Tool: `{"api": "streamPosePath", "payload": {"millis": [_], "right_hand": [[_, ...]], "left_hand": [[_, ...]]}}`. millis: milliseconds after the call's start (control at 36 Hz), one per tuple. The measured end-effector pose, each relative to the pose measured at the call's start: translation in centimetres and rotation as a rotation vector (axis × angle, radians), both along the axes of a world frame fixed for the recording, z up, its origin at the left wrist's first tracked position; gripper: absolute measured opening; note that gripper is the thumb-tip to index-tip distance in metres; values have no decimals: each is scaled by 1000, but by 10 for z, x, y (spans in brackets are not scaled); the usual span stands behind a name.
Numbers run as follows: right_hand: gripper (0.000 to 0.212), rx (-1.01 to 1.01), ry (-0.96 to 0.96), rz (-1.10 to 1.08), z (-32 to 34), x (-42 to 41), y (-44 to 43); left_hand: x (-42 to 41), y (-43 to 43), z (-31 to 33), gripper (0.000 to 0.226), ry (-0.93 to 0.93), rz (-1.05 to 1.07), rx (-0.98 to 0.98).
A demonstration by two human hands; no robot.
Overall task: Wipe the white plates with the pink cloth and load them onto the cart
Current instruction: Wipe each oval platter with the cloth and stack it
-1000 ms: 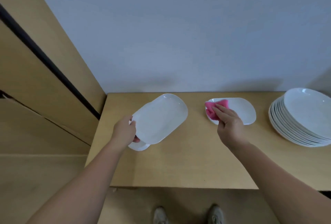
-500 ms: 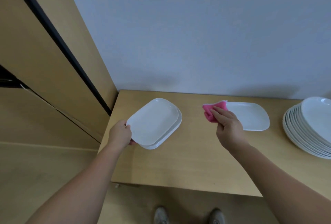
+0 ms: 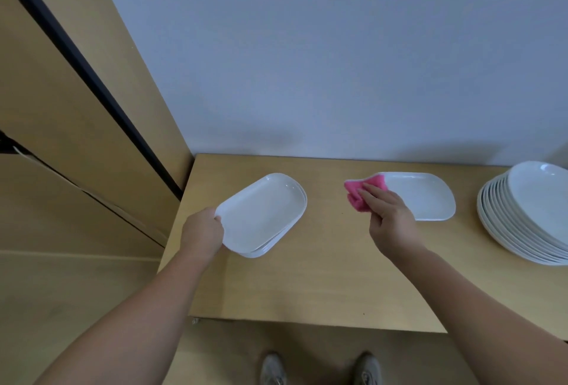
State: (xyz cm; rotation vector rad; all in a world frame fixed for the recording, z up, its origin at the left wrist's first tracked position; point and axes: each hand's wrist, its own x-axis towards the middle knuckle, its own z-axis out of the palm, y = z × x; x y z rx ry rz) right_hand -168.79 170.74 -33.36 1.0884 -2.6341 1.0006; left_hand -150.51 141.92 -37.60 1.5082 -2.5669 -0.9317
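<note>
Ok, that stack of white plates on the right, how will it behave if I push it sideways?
The stack of plates looks glossy and sits fanned, not squared, so upper plates would probably slide rather than move together. Many rims show, so it is likely heavy.

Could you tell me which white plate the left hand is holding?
The top plate of the left pile, gripped at its corner by the left hand. The middle plate lies alone by the pink cloth; the right stack is untouched.

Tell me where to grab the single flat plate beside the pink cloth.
Probably its near right rim, coming from the table's front: the plate lies flat, the pink cloth and right hand crowd its left end, and that rounded rim is free.
</note>
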Motion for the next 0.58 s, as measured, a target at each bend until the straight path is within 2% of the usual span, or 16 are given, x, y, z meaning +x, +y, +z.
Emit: {"api": "streamPosePath", "payload": {"millis": [83,333,583], "right_hand": [[50,3,-3,-4,-1,-1,3],[52,-13,3,-26,0,-9,22],[50,-29,-24,-108,-1,-25,63]], "left_hand": [[1,-2,0,25,-93,-84,-143],[-28,6,11,31,-268,-130,-260],[-106,83,24,38,9,-337,-178]]}}
